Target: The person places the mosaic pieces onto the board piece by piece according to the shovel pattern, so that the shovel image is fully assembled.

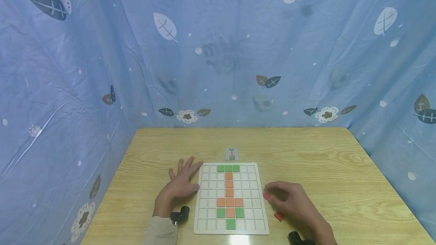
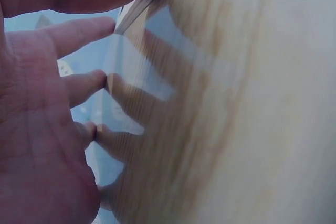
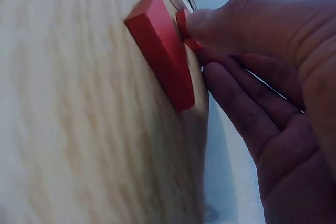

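Note:
My left hand [image 1: 183, 182] is spread at the left edge of a pale square grid board [image 1: 209, 222], thumb and index fingertip right at its rim. In the left wrist view, the other fingertips [image 2: 100, 80] rest on the table. Green squares [image 1: 231, 224] and orange squares [image 1: 229, 192] fill a cross-like column on the board. My right hand [image 1: 289, 199] is at the board's right side, its curled fingers and thumb around a small round-edged red piece [image 1: 267, 196]. The thumb partly hides that piece in the right wrist view. A red wedge-like block [image 3: 163, 51] lies nearer me, below this hand.
A small card with a printed grid pattern [image 1: 232, 154] lies on the wooden table [image 1: 306, 150] behind the board. Blue patterned curtains [image 1: 218, 56] hang along the table's back and sides. Black wrist camera mounts [image 1: 182, 214] show at both wrists.

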`<act>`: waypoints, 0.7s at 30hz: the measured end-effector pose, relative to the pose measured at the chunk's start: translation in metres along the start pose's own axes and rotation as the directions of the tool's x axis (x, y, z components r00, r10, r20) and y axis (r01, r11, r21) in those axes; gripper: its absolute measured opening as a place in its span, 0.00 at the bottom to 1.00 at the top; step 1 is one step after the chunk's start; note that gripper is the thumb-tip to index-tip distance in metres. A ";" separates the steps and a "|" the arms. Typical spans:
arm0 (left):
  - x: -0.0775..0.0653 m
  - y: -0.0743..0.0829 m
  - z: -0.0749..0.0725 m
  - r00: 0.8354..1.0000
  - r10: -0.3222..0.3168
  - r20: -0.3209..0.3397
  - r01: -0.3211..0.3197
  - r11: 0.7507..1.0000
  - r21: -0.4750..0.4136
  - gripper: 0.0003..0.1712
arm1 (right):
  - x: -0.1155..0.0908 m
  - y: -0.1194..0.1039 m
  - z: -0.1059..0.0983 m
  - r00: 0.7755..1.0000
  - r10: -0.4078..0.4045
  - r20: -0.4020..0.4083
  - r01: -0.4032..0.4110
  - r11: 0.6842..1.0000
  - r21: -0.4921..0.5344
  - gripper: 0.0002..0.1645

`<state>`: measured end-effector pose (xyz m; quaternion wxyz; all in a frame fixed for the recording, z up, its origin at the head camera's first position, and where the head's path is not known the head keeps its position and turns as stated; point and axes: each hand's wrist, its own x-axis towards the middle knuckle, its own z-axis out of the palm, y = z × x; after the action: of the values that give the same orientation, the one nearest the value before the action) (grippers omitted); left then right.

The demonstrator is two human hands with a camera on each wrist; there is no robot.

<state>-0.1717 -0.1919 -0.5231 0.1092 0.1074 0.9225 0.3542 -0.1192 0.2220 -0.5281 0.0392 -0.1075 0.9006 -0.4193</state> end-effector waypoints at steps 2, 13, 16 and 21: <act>0.000 0.000 0.000 1.000 -0.001 0.002 0.001 1.000 -0.003 0.53 | 0.000 0.001 0.001 1.000 -0.008 0.001 0.008 1.000 0.011 0.17; -0.002 0.002 -0.002 1.000 -0.001 0.006 0.001 1.000 -0.017 0.54 | 0.004 0.001 0.004 0.987 -0.159 -0.024 0.156 0.984 -0.092 0.16; -0.003 0.001 -0.002 1.000 -0.003 0.011 0.003 1.000 -0.022 0.55 | 0.004 -0.001 0.003 0.987 -0.158 -0.025 0.155 0.983 -0.103 0.14; -0.003 0.001 -0.003 1.000 -0.002 0.017 0.002 1.000 -0.013 0.55 | 0.002 -0.007 -0.001 0.994 -0.109 -0.020 0.106 0.988 -0.115 0.16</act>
<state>-0.1698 -0.1939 -0.5200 0.1180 0.1086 0.9194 0.3592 -0.1204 0.2177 -0.5224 -0.0015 -0.1522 0.9163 -0.3704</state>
